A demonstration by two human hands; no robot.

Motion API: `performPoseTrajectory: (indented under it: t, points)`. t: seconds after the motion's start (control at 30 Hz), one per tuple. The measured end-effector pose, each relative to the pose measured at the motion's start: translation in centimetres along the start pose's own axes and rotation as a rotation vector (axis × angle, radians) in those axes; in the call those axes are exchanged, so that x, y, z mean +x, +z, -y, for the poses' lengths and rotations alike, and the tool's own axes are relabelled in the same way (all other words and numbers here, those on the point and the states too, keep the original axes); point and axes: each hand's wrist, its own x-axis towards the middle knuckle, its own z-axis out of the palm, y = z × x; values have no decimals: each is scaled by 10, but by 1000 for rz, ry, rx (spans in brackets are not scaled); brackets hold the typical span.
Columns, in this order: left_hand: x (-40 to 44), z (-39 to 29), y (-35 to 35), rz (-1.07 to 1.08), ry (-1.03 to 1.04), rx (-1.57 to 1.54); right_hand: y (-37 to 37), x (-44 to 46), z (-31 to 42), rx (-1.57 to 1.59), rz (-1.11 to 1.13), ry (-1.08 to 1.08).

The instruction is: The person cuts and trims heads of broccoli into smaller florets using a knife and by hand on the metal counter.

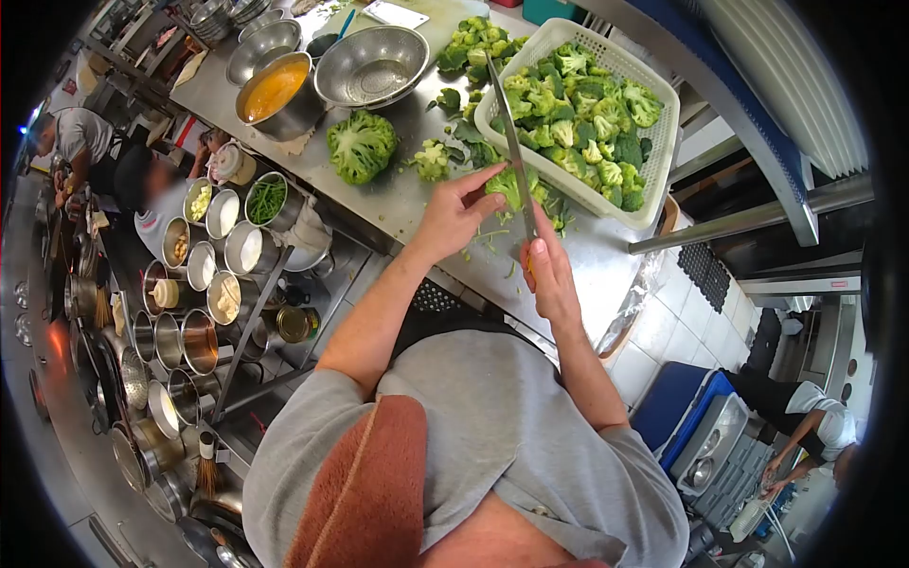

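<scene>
My right hand (551, 270) grips the handle of a long-bladed knife (512, 133), its blade pointing away from me over the steel table. Just left of the blade, my left hand (459, 216) has its thumb and fingertips closed on a piece of broccoli (509, 187). The knife partly hides this piece, and I cannot tell whether the blade touches it. Beyond the knife stands a white perforated basket (653, 194) heaped with cut broccoli florets (582, 114). A big broccoli head (362, 147) lies farther left, with a smaller broccoli piece (433, 160) beside it.
On the steel table (402, 204) are a metal bowl (372, 66) and a pot of orange liquid (275, 90). More broccoli (476, 40) lies at the back. Metal containers of ingredients (222, 213) stand at left. People work at far left and lower right.
</scene>
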Motion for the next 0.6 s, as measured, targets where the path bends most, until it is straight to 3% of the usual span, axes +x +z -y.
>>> performPoseTrajectory:
  t: [0.13, 0.6]
  points:
    - [-1, 5, -4, 1, 54, 106, 3, -3, 5, -35, -14, 55]
    - [-8, 20, -1, -53, -6, 52, 15, 1, 8, -190, -86, -6]
